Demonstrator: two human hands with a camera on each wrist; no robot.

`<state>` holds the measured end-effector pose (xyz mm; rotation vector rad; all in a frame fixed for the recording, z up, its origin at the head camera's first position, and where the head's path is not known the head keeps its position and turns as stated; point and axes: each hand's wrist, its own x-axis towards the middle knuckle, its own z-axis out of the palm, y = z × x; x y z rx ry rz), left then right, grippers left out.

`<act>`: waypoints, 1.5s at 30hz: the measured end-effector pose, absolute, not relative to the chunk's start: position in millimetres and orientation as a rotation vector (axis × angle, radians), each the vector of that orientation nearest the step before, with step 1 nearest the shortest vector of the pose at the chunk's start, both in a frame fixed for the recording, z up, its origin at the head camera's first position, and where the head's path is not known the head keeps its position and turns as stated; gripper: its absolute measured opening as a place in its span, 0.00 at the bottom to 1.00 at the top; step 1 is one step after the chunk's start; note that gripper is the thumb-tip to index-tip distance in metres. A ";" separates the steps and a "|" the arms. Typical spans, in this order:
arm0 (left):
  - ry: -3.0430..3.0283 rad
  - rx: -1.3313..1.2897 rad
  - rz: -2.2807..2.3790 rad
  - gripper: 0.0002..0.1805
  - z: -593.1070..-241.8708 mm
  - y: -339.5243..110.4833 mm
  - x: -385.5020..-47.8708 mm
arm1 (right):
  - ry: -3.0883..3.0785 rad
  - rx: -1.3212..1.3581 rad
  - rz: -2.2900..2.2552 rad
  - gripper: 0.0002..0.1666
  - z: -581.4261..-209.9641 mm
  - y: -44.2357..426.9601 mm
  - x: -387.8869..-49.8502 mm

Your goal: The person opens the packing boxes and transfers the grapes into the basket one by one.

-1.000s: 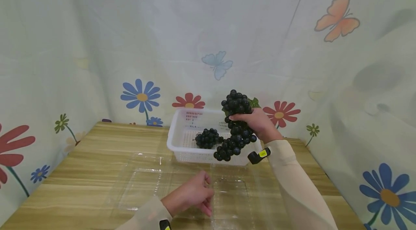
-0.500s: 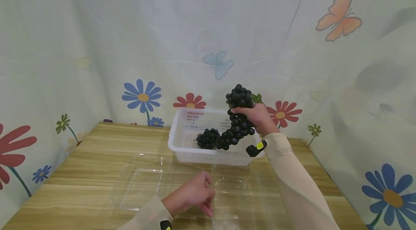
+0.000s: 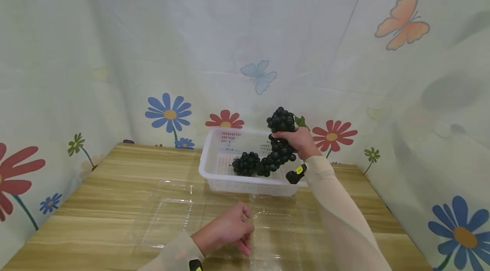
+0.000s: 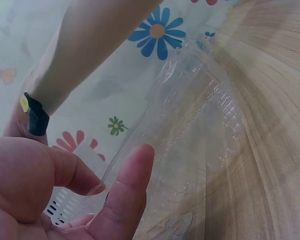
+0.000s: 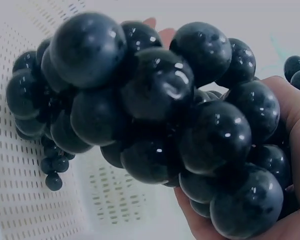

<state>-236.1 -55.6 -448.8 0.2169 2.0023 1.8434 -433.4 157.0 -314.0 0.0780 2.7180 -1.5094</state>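
My right hand (image 3: pixel 300 140) grips a long bunch of black grapes (image 3: pixel 282 118) above the right part of a white perforated basket (image 3: pixel 229 183). The lower end of that bunch hangs inside the basket, close to a second, smaller bunch of dark grapes (image 3: pixel 245 164) lying there. Round, glossy grapes (image 5: pixel 157 85) fill much of the right wrist view. My left hand (image 3: pixel 226 227) is low over the table, at the clear plastic clamshell box (image 3: pixel 275 237). In the left wrist view, its thumb and a finger pinch an edge of the clear plastic (image 4: pixel 190 130).
The clamshell's other clear half (image 3: pixel 168 215) lies to the left on the wooden table (image 3: pixel 92 207). A green leaf (image 3: pixel 301 122) shows beside the right hand. A flower-printed curtain (image 3: pixel 214 41) stands behind the basket and along both sides.
The right hand has carried the grapes slightly back, up and then down again. The bunch's lower end has passed from before the basket's front rim to inside it. The left hand stays put.
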 end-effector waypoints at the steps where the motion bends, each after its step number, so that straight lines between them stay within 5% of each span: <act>1: 2.002 0.219 1.843 0.20 -448.8 -55.4 -236.5 | 2.724 0.077 -1.509 0.44 -315.9 156.1 -436.5; 13: 1.985 0.206 1.858 0.21 -447.4 -55.2 -237.1 | 2.771 0.099 -1.412 0.32 -334.8 147.5 -462.2; 27: 2.003 0.221 1.849 0.20 -450.1 -53.7 -236.9 | 2.786 0.095 -1.217 0.59 -358.3 152.0 -473.7; 45: 2.004 0.212 1.840 0.20 -449.5 -56.0 -238.3 | 2.814 -0.054 -0.903 0.56 -362.4 151.9 -483.0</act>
